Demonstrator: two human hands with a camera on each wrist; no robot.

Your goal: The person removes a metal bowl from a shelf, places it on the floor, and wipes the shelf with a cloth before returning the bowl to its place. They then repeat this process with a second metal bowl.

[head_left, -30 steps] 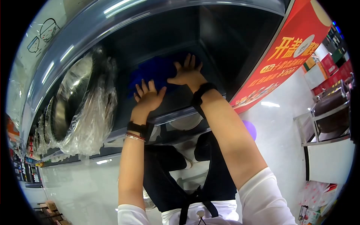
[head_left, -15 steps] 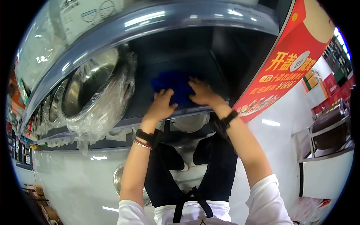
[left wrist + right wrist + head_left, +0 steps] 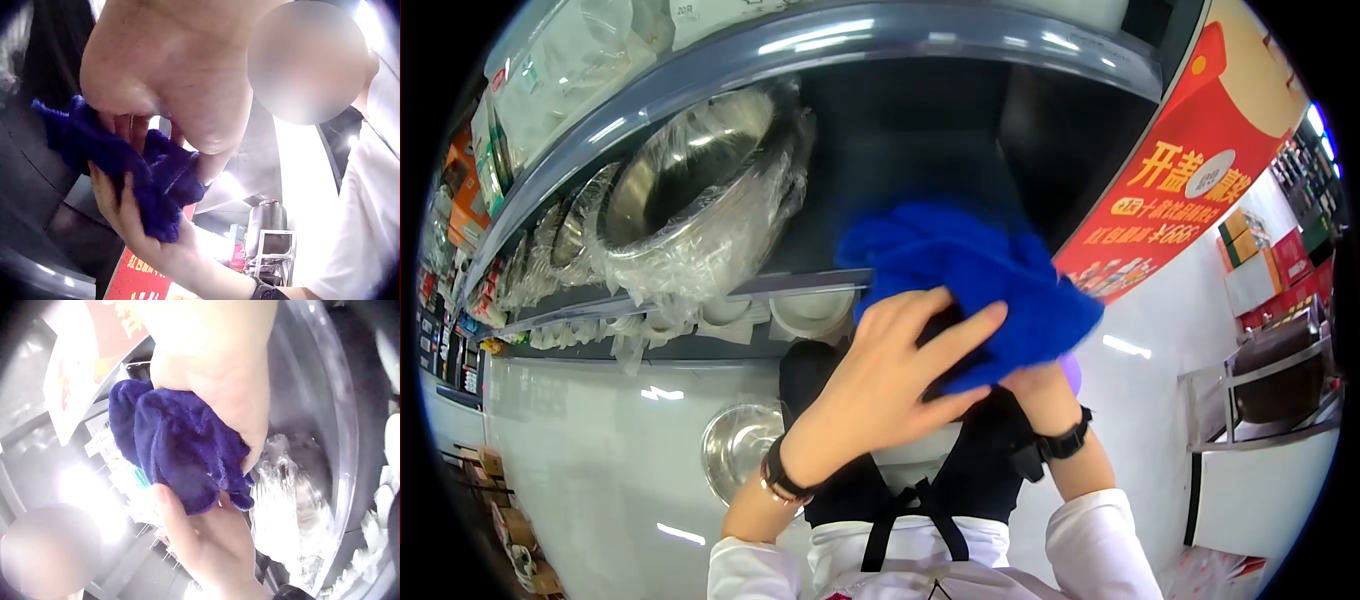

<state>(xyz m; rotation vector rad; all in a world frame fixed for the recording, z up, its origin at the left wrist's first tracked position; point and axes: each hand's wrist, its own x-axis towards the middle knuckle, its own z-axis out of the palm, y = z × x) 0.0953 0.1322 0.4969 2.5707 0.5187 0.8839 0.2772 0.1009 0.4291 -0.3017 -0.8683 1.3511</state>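
Observation:
A crumpled blue cloth (image 3: 990,270) is up in front of the shelf, between both hands, blurred at its far edge. My left hand (image 3: 890,360) grips its near left side. In the right wrist view the left thumb (image 3: 172,509) lies on the cloth's face, with the other fingers behind it. Beneath the right side, my right hand (image 3: 1040,395) holds the bunched fabric, which covers most of its fingers. The left wrist view shows the right hand's fingers (image 3: 128,209) curled against the cloth (image 3: 156,181).
Metal basins in clear plastic wrap (image 3: 700,190) stand on the dark shelf (image 3: 900,140) to the left. A red sign (image 3: 1170,190) closes the shelf's right end. White bowls (image 3: 810,310) sit lower down. A shiny metal basin (image 3: 740,450) is on the floor at left.
Both hands were spread on the blue cloth on the shelf, then drew it together. Now the cloth is lifted off the shelf, closer to the body and further right.

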